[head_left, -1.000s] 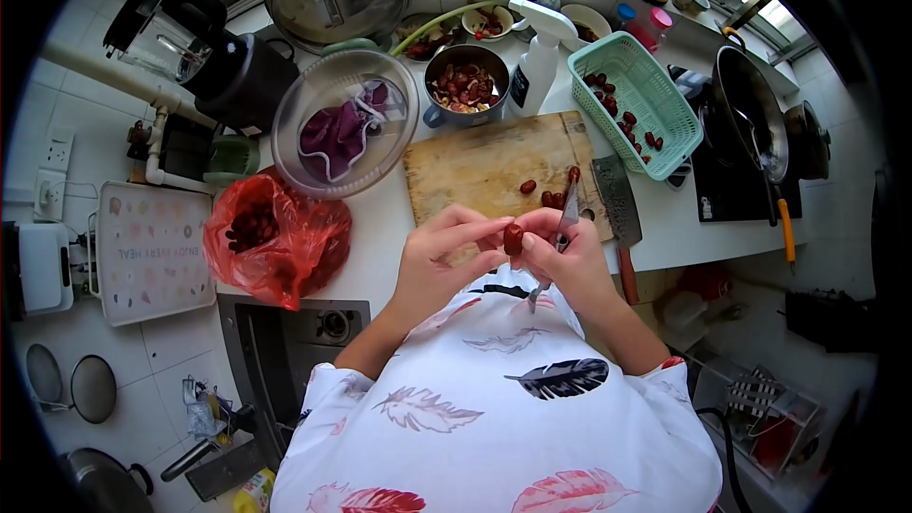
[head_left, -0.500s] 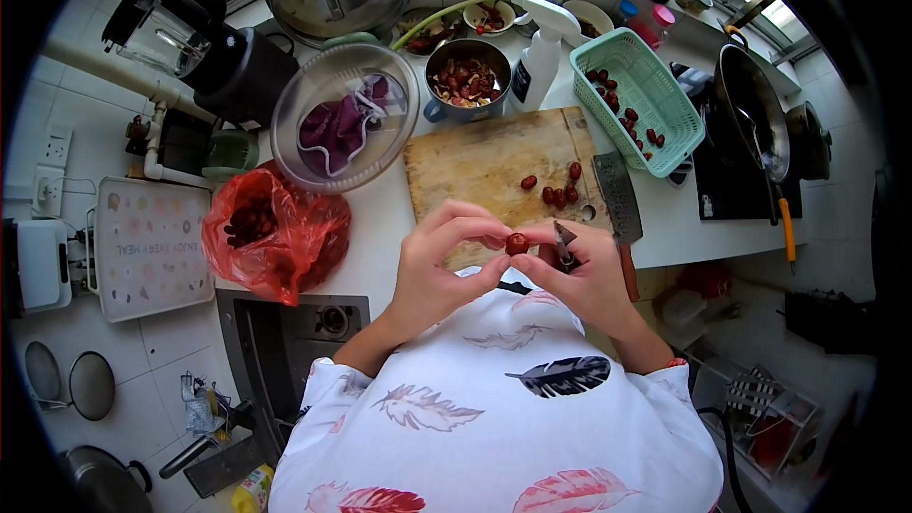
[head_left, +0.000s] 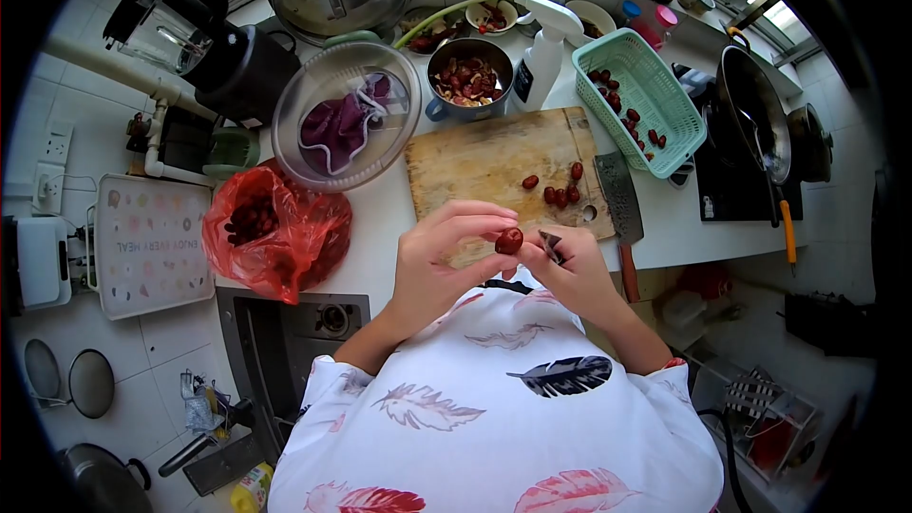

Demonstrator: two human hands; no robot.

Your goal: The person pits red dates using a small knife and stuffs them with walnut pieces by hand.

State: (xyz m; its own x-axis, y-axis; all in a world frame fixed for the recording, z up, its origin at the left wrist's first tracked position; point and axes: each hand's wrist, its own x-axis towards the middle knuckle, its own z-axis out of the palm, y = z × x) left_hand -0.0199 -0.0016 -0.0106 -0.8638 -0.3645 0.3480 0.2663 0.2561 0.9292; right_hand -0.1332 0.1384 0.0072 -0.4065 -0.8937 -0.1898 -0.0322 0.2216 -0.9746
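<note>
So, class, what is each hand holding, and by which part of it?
The left hand holds a red date by opposite sides; the right hand holds a pointed tool, but its gripped part is hidden.

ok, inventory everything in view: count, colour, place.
held date: 1, dark red, in left hand
knife: 1, dark, in right hand
board: 1, brown, mid-counter
loose dates: 5, dark red, on board
cleaver: 1, dark, right of board
pot: 1, blue, behind board
spray bottle: 1, white, right of pot
basket: 1, pale green, right of spray bottle, dates inside
bowl: 1, clear, left of pot
cloth: 1, purple, in bowl
plastic bag: 1, red, left of board
blender: 1, black, back left
lid: 1, silver, behind bowl
wok: 1, dark, far right
sink: 1, grey, lower left
edges: further items, not counted
left hand: 1, bare, on held date
right hand: 1, bare, around knife
</note>
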